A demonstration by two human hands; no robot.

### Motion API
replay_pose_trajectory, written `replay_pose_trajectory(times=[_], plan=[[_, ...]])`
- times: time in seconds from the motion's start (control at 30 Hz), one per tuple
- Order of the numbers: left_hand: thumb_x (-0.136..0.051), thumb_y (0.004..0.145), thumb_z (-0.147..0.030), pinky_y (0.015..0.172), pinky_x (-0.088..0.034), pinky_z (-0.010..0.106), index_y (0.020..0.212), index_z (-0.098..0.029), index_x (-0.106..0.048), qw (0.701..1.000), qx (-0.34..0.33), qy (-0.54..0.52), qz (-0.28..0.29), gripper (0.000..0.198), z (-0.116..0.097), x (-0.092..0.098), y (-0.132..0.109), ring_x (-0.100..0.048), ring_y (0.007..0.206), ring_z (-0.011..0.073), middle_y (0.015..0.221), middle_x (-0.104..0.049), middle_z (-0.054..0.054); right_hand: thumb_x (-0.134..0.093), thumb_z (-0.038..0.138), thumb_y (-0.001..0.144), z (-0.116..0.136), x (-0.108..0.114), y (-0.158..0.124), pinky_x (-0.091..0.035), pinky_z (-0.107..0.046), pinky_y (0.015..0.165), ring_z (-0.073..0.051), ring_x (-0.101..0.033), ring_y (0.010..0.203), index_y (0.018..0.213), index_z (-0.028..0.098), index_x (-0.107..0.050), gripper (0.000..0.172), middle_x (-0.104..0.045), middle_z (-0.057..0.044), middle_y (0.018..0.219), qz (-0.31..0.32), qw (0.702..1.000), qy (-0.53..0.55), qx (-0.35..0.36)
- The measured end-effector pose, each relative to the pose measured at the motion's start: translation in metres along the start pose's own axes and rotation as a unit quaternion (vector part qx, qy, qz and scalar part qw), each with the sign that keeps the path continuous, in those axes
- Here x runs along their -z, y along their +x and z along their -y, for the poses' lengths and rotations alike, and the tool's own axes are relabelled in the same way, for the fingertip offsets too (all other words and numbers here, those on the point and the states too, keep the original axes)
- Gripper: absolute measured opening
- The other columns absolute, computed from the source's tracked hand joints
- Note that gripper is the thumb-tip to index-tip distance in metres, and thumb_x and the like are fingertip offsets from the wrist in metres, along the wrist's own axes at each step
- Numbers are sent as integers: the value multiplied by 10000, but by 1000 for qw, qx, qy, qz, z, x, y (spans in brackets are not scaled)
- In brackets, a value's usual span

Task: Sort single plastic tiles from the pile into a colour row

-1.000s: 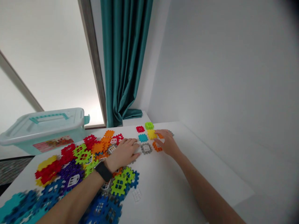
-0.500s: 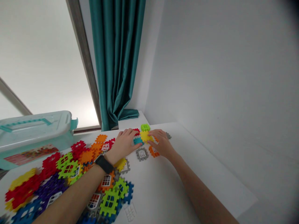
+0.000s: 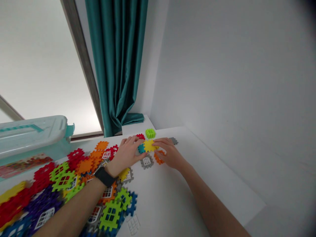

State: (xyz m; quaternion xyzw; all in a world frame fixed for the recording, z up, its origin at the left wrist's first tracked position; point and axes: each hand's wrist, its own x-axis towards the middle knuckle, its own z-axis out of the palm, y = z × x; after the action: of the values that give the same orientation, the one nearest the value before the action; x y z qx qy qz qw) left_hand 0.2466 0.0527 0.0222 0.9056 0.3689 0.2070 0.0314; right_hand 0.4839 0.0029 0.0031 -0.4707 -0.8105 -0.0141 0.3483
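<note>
Between my hands is a yellow building tile [image 3: 148, 145] with notched edges, its left edge against a teal building tile [image 3: 141, 148]. My left hand [image 3: 128, 152], with a black watch on its wrist, grips the teal tile between thumb and fingers. The fingers of my right hand [image 3: 169, 152] are closed on the yellow tile's right side. Just below lie a grey window tile [image 3: 147, 161] and an orange tile [image 3: 159, 157], the latter partly under my right hand. Behind the yellow tile sit a lime green tile [image 3: 150, 133] and a red tile [image 3: 140, 136].
Many coloured tiles spread over the left of the white table [image 3: 170, 204], among them a lime window tile [image 3: 110, 215]. A lidded teal plastic box [image 3: 32, 136] stands behind them. A grey tile [image 3: 174, 141] lies right of my hand. A green curtain [image 3: 116, 65] hangs behind.
The teal tile has come up against the yellow tile's left edge, with my left hand now gripping it. The view has shifted slightly.
</note>
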Motion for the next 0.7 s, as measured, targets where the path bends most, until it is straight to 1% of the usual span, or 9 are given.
replay_pose_trajectory(times=[0.17, 0.3, 0.37, 0.47, 0.57, 0.7], plan=[[-597, 930, -517, 975, -415, 451, 1291, -234, -580, 1000, 1, -8, 12, 460, -1, -3, 1, -560, 1175, 306, 1262, -611, 102, -641, 189, 889, -6, -1, 0, -503, -476, 1010, -249, -638, 1126, 1096, 273, -705, 232, -716, -82, 1197, 10, 1000, 20, -7], [-578, 944, -491, 985, -410, 447, 1296, -233, -566, 999, 19, -23, 13, 436, -1, -2, 1, -560, 1193, 299, 1281, -627, 96, -645, 214, 889, -22, -3, 3, -490, -493, 1031, -256, -640, 1131, 1111, 282, -697, 239, -728, -72, 1190, 7, 999, 32, -21], [-526, 976, -434, 982, -409, 445, 1237, -230, -599, 999, 35, -26, 19, 339, 0, 0, 0, -571, 1181, 289, 1251, -653, 88, -643, 220, 885, -36, -3, 5, -488, -488, 1031, -252, -651, 1109, 1088, 278, -701, 219, -739, -65, 1163, 5, 999, 27, -38], [-474, 988, -321, 978, -403, 456, 1054, -218, -667, 998, 50, -4, 48, 228, 3, 1, -2, -602, 1122, 281, 1145, -697, 84, -651, 227, 873, -57, -3, 5, -489, -469, 1023, -248, -659, 1073, 1042, 262, -714, 184, -752, -56, 1115, 14, 998, 11, -67], [-457, 974, -255, 975, -402, 468, 959, -210, -695, 995, 40, 23, 86, 243, 7, 2, -3, -628, 1067, 277, 1083, -711, 91, -685, 217, 846, -70, -4, 5, -486, -469, 1014, -251, -656, 1070, 1024, 261, -720, 186, -755, -47, 1099, 32, 996, 4, -81], [-426, 973, -220, 983, -411, 457, 896, -206, -712, 992, 20, 25, 125, 296, 8, 3, -4, -648, 1040, 259, 1050, -718, 89, -731, 190, 808, -75, -6, 5, -481, -471, 1011, -249, -649, 1075, 1020, 257, -720, 223, -754, -43, 1093, 53, 995, 10, -83]])
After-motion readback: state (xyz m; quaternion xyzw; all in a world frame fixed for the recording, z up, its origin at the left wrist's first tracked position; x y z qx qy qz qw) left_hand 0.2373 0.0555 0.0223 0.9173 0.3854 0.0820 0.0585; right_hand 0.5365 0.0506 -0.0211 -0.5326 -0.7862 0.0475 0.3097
